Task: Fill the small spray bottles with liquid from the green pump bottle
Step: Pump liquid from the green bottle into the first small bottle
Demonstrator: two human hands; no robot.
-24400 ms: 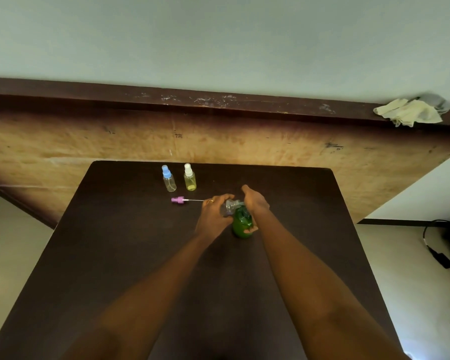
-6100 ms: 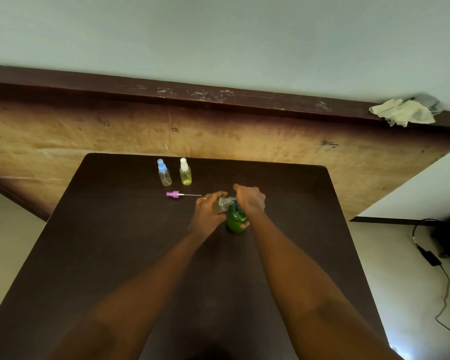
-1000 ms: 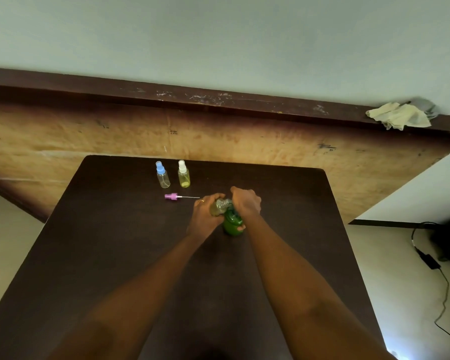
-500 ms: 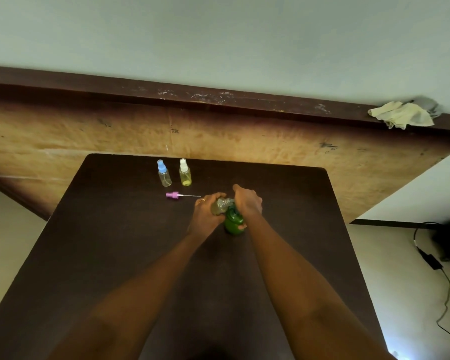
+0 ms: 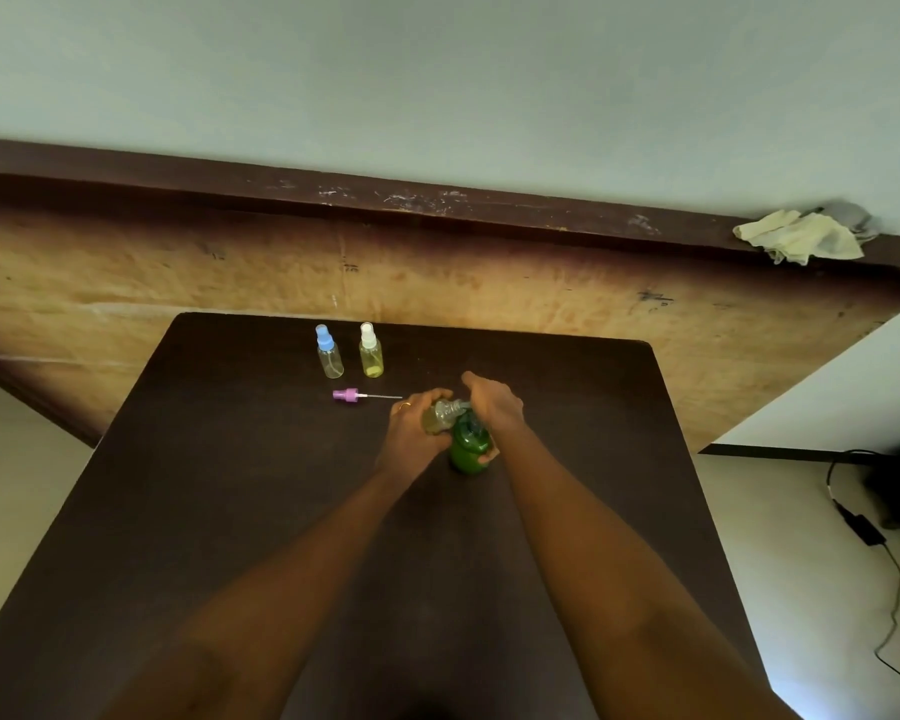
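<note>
Right hand (image 5: 492, 405) wraps the green pump bottle (image 5: 468, 449) mid-table; left hand (image 5: 411, 428) grips the uncapped small bottle (image 5: 440, 415), tilted at the nozzle. Narrow mouth: any misalignment or a hard pump likely spills onto the table (image 5: 230, 485). Farther back, the loose pink spray head (image 5: 352, 395) could get knocked.

no readable text, no labels or numbers legible

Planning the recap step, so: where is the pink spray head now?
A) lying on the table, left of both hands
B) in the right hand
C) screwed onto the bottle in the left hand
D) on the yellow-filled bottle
A: the pink spray head lies on the table, dip tube toward the left hand, which grips an uncapped small bottle; the right hand grips the green pump bottle.
</note>
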